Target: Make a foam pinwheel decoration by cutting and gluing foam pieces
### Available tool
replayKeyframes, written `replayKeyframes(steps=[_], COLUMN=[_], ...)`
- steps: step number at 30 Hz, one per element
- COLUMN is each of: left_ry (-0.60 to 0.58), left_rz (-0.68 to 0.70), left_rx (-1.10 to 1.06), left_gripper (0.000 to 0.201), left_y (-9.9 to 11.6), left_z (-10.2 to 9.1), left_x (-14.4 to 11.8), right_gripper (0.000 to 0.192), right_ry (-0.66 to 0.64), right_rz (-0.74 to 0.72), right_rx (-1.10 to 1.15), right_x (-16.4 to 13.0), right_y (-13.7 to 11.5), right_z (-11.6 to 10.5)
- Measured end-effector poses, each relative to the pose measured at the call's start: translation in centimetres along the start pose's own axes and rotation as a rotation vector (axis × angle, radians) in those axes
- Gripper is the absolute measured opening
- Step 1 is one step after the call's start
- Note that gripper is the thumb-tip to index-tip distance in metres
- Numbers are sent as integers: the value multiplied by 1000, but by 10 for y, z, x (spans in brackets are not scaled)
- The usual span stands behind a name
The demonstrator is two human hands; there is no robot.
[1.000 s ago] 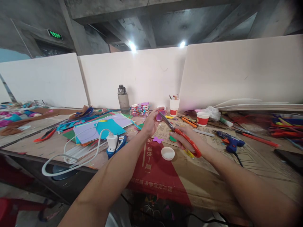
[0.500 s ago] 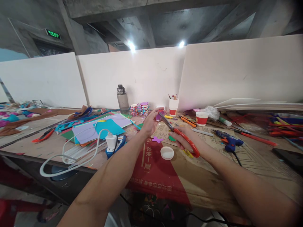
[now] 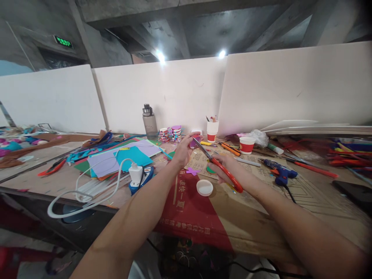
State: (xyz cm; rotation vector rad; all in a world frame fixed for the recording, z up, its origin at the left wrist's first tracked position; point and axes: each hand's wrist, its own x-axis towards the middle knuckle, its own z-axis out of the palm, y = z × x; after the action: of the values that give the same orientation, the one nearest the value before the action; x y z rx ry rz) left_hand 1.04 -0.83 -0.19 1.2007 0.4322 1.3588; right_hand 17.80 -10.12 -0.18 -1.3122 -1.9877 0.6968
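While right hand [image 3: 225, 167] grips scissors [image 3: 218, 164], left hand [image 3: 182, 150] pinches purple piece [image 3: 194, 142]; white lid [image 3: 204, 188] below

2 bare forearms, no sleeves.

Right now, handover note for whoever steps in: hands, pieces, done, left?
Left hand: pinches a small purple piece, held up above the table.
Right hand: grips the red-handled scissors, blades at the purple piece.
On the cardboard: purple cutout, green disc, white lid.
Done: those two shapes lie cut.
Left: the purple piece is mid-trim; how far along cannot be told.
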Motion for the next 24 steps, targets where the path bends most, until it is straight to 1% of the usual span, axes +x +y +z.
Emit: replayKeyframes(steps=[3, 5, 6, 9, 11, 17, 24], left_ry=[16, 25, 25, 13, 6, -2, -15], left_rz=[13, 30, 36, 43, 40, 17, 25], left_rx=[-3, -23, -37, -60, -51, -26, -12], left_gripper=[27, 28, 29, 29, 30, 32, 34], left_y=[1, 2, 3, 4, 4, 5, 2], left_z=[-2, -4, -4, -5, -4, -1, -3], left_x=[0, 1, 2, 3, 2, 0, 0], right_gripper=[23, 25, 26, 30, 31, 28, 26], right_ry=[11, 8, -8, -78, -91, -84, -83], right_rz=[-93, -121, -101, 40, 104, 168, 187], right_rx=[-51, -50, -25, 73, 110, 184, 229], right_x=[1, -1, -3, -8, -10, -12, -12], right_y=[5, 1, -3, -15, -20, -21, -25], right_z=[-2, -3, -4, -6, -6, -7, -6])
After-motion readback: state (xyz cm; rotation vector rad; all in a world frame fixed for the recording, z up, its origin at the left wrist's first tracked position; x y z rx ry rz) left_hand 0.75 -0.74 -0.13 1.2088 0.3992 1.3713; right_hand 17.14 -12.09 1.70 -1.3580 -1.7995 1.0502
